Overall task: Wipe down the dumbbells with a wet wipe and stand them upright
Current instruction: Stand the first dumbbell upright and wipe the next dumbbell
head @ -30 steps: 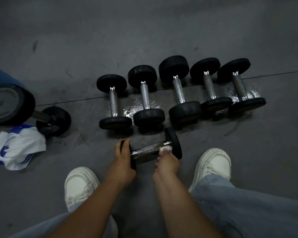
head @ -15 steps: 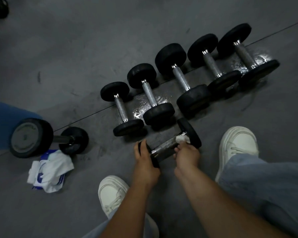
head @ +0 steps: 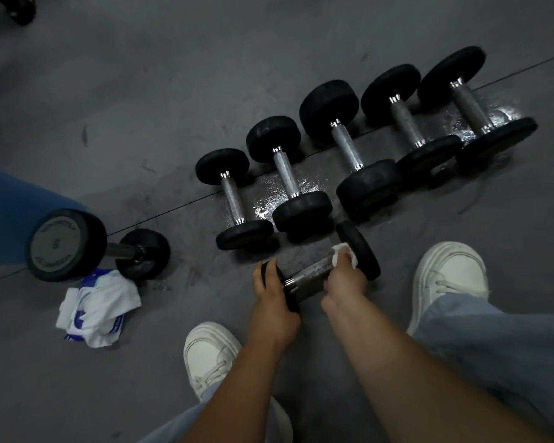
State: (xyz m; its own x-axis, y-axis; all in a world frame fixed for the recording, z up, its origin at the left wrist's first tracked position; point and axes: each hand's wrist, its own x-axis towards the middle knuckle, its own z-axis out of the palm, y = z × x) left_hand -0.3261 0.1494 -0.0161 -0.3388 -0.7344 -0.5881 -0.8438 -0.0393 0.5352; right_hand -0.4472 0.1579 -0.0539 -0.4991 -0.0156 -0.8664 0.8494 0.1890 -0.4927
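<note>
1. Head view: A person crouching on a dark gym floor holds a small dumbbell in both hands. It is just in front of a row of five dumbbells that lie on their sides.
2. The left hand grips the dumbbell's left head, fingers curled over its rim.
3. The right hand curls round the handle beside the right head, pinching a white wet wipe against the metal.
4. The dumbbell sits tilted, its right head farther from the person; whether it touches the floor cannot be told.
5. A wet patch glistens under the row.
6. At left, a larger dumbbell lies beside a crumpled white-and-blue wipe packet.
7. White shoes flank the arms.
</note>
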